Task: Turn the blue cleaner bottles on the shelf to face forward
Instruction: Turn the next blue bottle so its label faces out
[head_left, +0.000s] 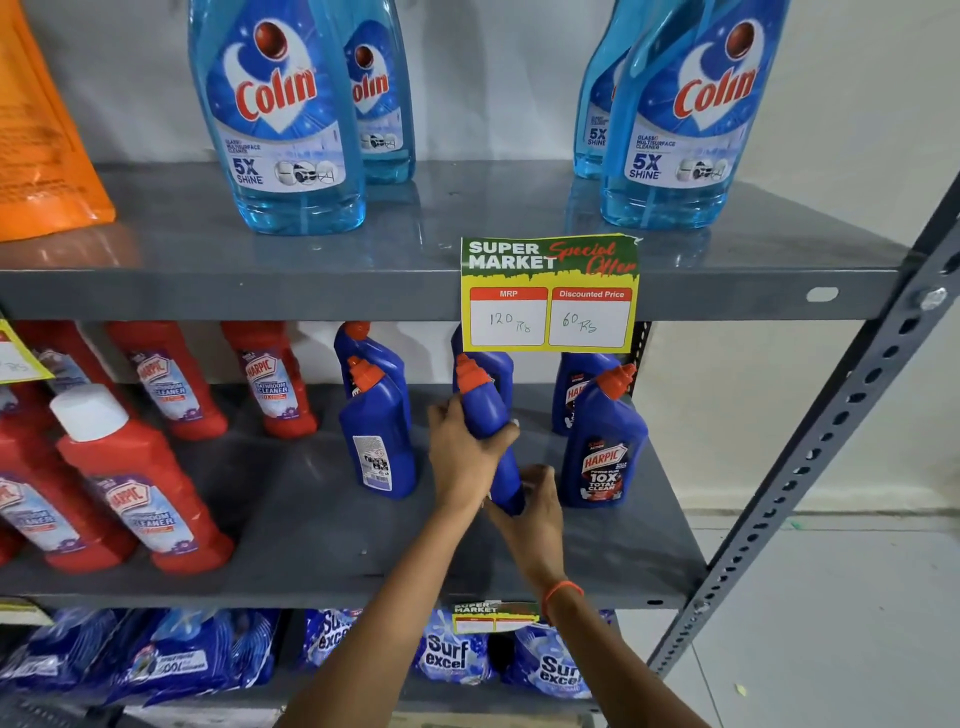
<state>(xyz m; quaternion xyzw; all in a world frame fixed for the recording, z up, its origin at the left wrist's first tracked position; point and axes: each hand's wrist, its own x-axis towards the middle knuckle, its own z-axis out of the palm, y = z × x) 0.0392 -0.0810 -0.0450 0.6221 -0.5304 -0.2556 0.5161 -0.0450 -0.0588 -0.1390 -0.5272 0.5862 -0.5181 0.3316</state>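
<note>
Both hands clamp one dark blue plastic cleaner bottle with an orange cap (485, 415): left hand (465, 452) mid-body, right hand (535, 501) at its base, above the grey metal shelf (311, 519). A back-facing blue bottle (376, 441) stands just left, a front-facing labelled one (602, 447) just right.

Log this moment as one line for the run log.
stage: turning | held: middle blue bottle in left hand and right hand | left front bottle: back label showing | right front bottle: facing forward

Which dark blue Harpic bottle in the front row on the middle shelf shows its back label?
The left front dark blue bottle: white back label outward; the right front bottle shows its logo.
</note>
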